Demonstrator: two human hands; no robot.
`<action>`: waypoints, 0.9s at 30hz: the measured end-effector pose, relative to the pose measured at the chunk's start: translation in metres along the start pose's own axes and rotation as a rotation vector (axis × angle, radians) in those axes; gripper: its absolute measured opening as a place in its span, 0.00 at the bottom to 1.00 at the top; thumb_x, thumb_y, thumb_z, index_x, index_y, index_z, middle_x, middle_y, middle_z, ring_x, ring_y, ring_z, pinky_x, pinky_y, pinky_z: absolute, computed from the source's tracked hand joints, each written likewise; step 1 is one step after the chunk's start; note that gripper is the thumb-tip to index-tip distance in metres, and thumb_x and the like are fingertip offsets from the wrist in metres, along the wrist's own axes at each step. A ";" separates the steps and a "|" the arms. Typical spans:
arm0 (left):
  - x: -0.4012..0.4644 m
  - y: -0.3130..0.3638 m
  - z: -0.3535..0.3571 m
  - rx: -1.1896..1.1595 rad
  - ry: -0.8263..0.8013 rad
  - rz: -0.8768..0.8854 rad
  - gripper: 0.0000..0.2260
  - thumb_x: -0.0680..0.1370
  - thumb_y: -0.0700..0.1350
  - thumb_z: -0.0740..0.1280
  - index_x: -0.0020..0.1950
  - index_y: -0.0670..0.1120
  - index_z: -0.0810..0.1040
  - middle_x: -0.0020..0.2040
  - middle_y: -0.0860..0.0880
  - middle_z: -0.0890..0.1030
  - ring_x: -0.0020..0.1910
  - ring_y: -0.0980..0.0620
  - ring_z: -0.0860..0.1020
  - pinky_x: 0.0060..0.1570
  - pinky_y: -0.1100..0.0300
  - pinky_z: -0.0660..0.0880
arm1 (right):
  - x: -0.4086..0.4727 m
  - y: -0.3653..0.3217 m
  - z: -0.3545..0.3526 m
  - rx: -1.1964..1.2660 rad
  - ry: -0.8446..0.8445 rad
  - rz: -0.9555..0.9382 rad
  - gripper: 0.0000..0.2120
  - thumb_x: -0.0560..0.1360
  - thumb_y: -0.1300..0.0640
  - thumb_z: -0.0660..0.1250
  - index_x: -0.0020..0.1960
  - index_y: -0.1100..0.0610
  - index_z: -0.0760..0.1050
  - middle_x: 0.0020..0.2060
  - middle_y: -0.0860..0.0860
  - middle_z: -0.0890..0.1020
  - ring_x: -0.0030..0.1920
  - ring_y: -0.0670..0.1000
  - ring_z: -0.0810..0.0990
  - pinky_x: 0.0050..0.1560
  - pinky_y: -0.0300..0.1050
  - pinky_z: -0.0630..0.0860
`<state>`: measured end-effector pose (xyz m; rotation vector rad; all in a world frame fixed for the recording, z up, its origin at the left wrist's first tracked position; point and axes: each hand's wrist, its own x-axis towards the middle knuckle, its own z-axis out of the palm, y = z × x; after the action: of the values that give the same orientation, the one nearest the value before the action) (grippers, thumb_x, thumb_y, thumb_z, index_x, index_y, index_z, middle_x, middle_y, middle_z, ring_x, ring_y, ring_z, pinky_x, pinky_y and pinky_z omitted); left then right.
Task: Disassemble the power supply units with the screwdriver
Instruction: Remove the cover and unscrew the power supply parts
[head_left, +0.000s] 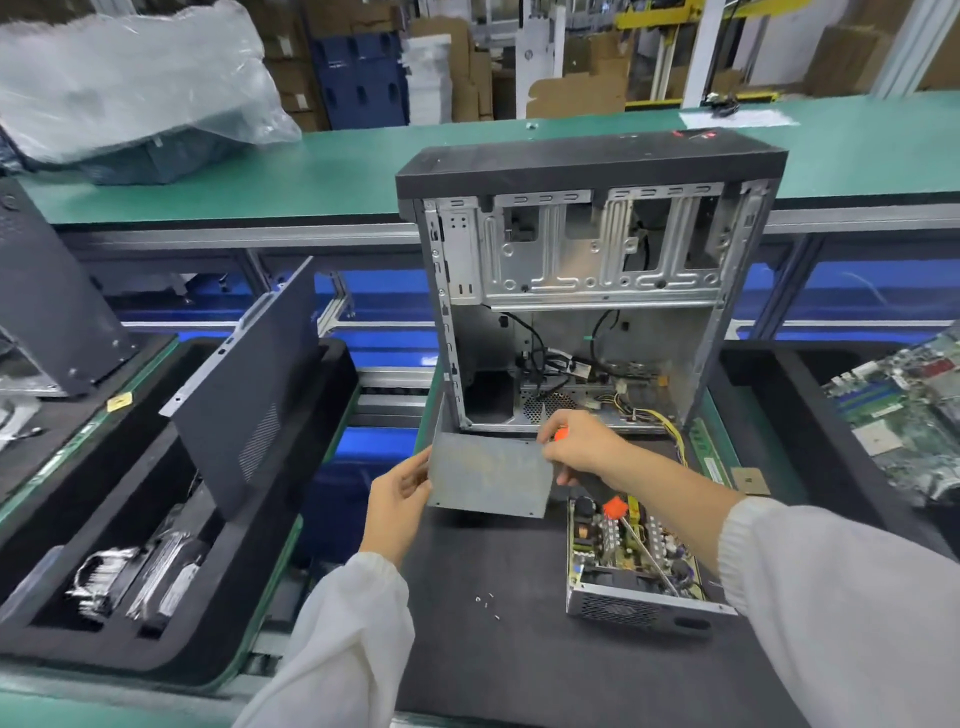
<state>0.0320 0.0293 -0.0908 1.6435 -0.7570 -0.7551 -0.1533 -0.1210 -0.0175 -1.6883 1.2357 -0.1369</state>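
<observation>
The cover is off the power supply and held in the air between both hands, above the mat. The left hand pinches its left edge. The right hand pinches the right edge while also clenching the screwdriver, whose shaft hangs over the open board. That shaft could jab components or slip free, since one grip does two jobs. The loose screws near the left sleeve could get swept off the tabletop.
</observation>
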 end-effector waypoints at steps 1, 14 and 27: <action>0.001 -0.003 -0.001 0.000 0.013 -0.020 0.21 0.74 0.29 0.66 0.63 0.46 0.80 0.52 0.54 0.85 0.54 0.57 0.82 0.55 0.60 0.78 | 0.000 0.001 0.002 0.004 -0.024 0.008 0.08 0.74 0.68 0.62 0.51 0.59 0.71 0.29 0.56 0.76 0.22 0.47 0.76 0.21 0.37 0.72; -0.021 0.017 0.032 0.343 0.221 0.275 0.14 0.73 0.35 0.69 0.56 0.46 0.74 0.49 0.51 0.72 0.46 0.55 0.73 0.49 0.66 0.67 | -0.034 0.008 -0.066 0.264 0.232 -0.260 0.03 0.71 0.64 0.71 0.44 0.61 0.78 0.27 0.48 0.81 0.20 0.47 0.75 0.25 0.38 0.73; -0.052 0.002 0.109 0.681 -0.829 0.247 0.23 0.70 0.48 0.78 0.60 0.44 0.76 0.56 0.51 0.76 0.53 0.54 0.74 0.55 0.65 0.70 | -0.077 0.121 -0.109 -0.162 0.155 -0.342 0.13 0.68 0.44 0.75 0.34 0.51 0.77 0.26 0.43 0.79 0.26 0.42 0.78 0.34 0.35 0.71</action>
<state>-0.0859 0.0084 -0.1036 1.7423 -1.9354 -1.0793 -0.3328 -0.1287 -0.0213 -2.0543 1.0821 -0.3894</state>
